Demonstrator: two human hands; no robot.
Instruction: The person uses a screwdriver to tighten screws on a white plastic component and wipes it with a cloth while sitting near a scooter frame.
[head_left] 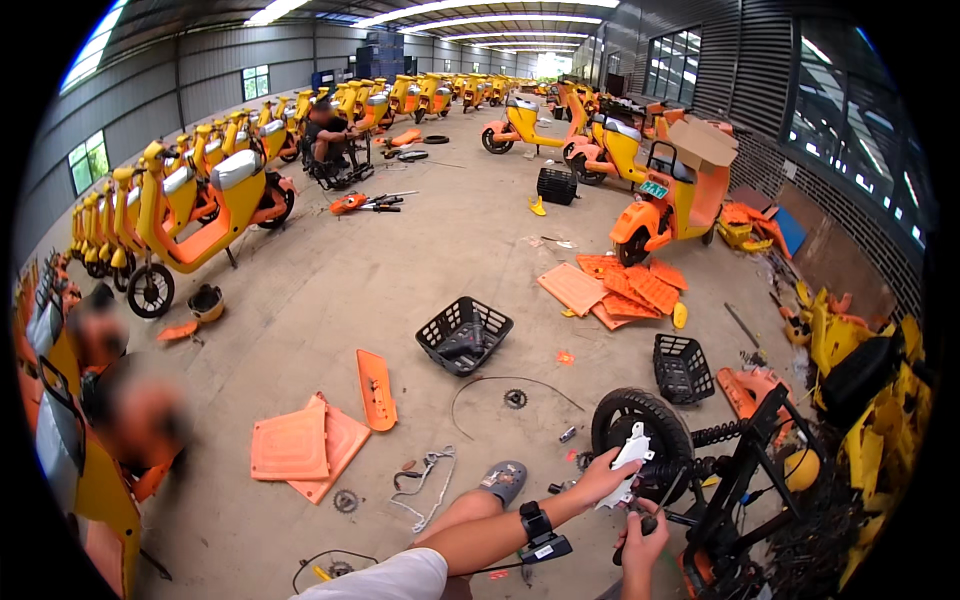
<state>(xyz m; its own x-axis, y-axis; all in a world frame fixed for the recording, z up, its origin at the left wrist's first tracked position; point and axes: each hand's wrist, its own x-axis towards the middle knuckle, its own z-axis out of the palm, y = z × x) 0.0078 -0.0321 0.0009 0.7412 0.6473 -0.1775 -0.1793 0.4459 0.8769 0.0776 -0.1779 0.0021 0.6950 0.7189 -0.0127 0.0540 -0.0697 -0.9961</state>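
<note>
My left hand (604, 476) reaches across from the lower edge, its fingers closed on a white bracket-like plate (637, 444) with cut-outs. The plate is beside the black wheel (650, 425) of a stripped scooter frame (735, 490). Just below it, my right hand (643, 548) is closed around the dark handle of a screwdriver (650, 523), whose thin shaft points up toward the wheel. The plate and my fingers hide part of the wheel hub, so I cannot tell whether the screwdriver tip touches anything. A black band is on my left wrist.
Black baskets (464, 336) and orange panels (290, 442) lie on the concrete floor, with a chain ring (515, 399) and a white cord (425, 487). Yellow scrap parts (850, 400) are heaped at right. Scooters (205, 205) stand in rows; a person (330, 140) sits farther back.
</note>
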